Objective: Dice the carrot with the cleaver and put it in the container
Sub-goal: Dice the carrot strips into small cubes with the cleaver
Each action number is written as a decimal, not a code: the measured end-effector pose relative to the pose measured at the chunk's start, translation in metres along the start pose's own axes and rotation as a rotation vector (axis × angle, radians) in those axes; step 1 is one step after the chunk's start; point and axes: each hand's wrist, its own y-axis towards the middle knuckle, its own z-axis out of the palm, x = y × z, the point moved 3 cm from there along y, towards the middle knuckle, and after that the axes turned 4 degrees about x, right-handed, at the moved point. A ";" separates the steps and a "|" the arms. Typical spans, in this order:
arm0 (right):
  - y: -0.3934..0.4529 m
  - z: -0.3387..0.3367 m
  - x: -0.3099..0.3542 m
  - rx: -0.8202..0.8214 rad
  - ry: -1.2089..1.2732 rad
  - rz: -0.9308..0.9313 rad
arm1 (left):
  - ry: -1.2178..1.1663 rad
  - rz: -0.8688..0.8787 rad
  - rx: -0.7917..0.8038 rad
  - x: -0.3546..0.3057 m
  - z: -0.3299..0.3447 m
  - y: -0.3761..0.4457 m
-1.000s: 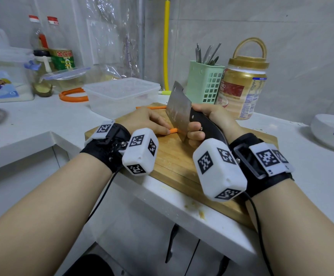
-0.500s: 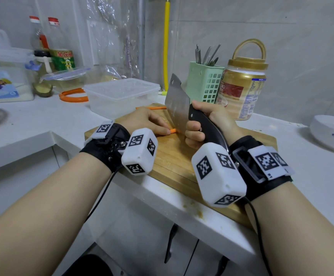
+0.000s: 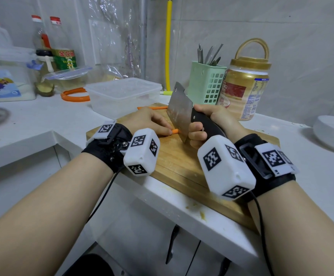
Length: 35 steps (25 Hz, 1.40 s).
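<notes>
On the wooden cutting board (image 3: 174, 164) my left hand (image 3: 148, 121) presses down on a carrot strip (image 3: 175, 131); only its orange tip shows past my fingers. My right hand (image 3: 208, 124) grips the black handle of the cleaver (image 3: 179, 111). The blade stands upright with its edge down at the carrot tip, just right of my left fingertips. Another thin carrot strip (image 3: 152, 107) lies at the board's far edge. The clear plastic container (image 3: 122, 96) stands open just behind the board on the left.
A green utensil basket (image 3: 206, 82) and a gold-lidded jar (image 3: 246, 88) stand behind the board at right. A white bowl (image 3: 331, 132) sits far right. An orange ring (image 3: 74, 95), bottles and a lidded box crowd the back left counter.
The cleaver rose a little half a second ago and has come back down at the carrot tip. My left hand has stayed on the carrot.
</notes>
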 end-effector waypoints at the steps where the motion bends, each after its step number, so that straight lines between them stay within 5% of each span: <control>1: 0.000 -0.001 -0.001 0.003 0.007 0.003 | 0.007 -0.004 -0.003 0.001 0.000 0.001; 15: -0.007 -0.002 0.001 0.031 0.083 -0.102 | -0.028 0.016 -0.028 0.001 0.000 0.000; 35: 0.000 0.006 -0.001 0.002 -0.089 0.002 | -0.030 0.024 0.000 -0.001 0.000 -0.002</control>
